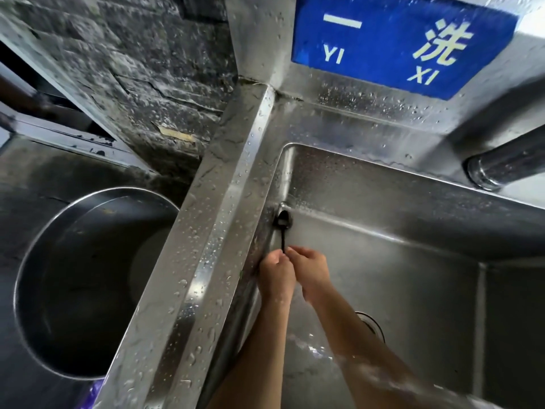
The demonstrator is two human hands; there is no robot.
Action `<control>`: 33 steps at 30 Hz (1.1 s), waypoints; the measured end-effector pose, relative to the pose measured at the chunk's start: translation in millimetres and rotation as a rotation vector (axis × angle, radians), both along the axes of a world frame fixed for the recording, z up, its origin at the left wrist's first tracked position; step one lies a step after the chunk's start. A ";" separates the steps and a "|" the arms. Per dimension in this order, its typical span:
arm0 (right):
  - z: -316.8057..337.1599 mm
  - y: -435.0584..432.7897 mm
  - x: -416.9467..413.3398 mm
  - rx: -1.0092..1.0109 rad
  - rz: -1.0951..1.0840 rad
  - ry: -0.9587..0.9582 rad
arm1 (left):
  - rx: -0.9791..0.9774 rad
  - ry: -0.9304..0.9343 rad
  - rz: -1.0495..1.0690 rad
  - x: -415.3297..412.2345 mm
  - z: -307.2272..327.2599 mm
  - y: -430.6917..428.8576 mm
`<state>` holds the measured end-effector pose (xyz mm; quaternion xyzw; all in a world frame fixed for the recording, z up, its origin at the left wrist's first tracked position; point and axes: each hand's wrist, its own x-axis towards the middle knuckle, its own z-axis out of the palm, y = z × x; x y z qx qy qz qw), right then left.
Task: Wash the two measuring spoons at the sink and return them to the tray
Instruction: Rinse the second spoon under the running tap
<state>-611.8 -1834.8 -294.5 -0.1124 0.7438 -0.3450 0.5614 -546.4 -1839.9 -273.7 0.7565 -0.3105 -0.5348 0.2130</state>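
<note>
A small black measuring spoon [283,224] points away from me over the steel sink [383,231], its bowl near the sink's left wall. My left hand [275,274] and my right hand [311,271] meet at the near end of its thin handle, and both pinch it with the fingertips. Water runs over my right forearm at the bottom right. I see only one spoon. No tray is in view.
A wet steel divider [224,231] separates the sink from a big round steel pot [88,284] on the left. The drain [373,324] lies under my right forearm. A chrome faucet pipe [507,166] juts in at right, below a blue sign [401,39].
</note>
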 end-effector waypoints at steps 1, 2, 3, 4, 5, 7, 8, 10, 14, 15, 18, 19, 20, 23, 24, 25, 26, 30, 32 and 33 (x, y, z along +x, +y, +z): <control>0.3 0.9 -0.1 -0.002 -0.003 -0.002 | -0.002 0.003 0.004 -0.2 0.9 1.3; 0.6 1.7 0.4 0.000 0.002 0.004 | -0.002 0.009 0.013 -0.3 1.7 2.7; 1.5 2.6 0.7 0.000 0.008 0.014 | -0.002 0.018 0.022 -0.5 2.7 4.1; 1.6 3.7 1.0 -0.003 0.013 0.021 | -0.004 0.023 0.026 -0.6 3.3 5.5; 1.0 4.5 1.4 -0.007 0.014 0.024 | -0.010 0.024 0.026 0.0 4.5 6.8; -0.2 6.0 0.1 -0.013 0.010 0.032 | -0.024 0.029 0.020 0.7 7.0 8.9; -0.6 7.5 -1.1 -0.019 0.012 0.040 | -0.028 0.033 0.015 0.9 8.4 9.7; 0.1 10.8 -3.0 -0.027 0.022 0.056 | -0.031 0.036 -0.002 0.9 12.0 10.9; 9.1 17.7 -7.0 -0.036 -0.009 0.049 | -0.043 0.007 -0.055 0.5 23.1 16.2; 11.9 18.9 -7.9 -0.039 -0.021 0.035 | -0.043 -0.008 -0.067 0.6 26.4 17.6; 24.8 26.1 -10.2 -0.053 -0.051 0.009 | -0.050 -0.010 -0.088 0.8 38.9 24.6; 31.0 29.8 -11.0 -0.061 -0.061 -0.005 | -0.055 -0.016 -0.102 1.1 43.6 27.8; 38.0 33.6 -11.4 -0.071 -0.067 -0.023 | -0.063 -0.028 -0.115 1.4 48.8 31.2; 59.5 44.0 -10.3 -0.113 -0.079 -0.108 | -0.094 -0.034 -0.114 3.5 63.8 39.1; 67.1 47.2 -10.0 -0.129 -0.093 -0.142 | -0.102 -0.034 -0.114 4.6 68.5 41.1; 75.9 50.6 -9.4 -0.144 -0.110 -0.174 | -0.107 -0.037 -0.117 6.0 73.7 43.8; 84.3 53.5 -8.5 -0.153 -0.120 -0.192 | -0.112 -0.039 -0.127 7.2 78.8 47.4; 111.2 70.7 -5.9 -0.165 -0.177 -0.329 | -0.144 -0.015 -0.095 13.8 92.0 64.4; 121.3 82.1 -6.9 -0.161 -0.199 -0.398 | -0.132 0.034 -0.038 15.5 99.9 72.9; 126.9 88.6 -7.5 -0.161 -0.196 -0.421 | -0.125 0.052 -0.020 15.6 104.5 77.1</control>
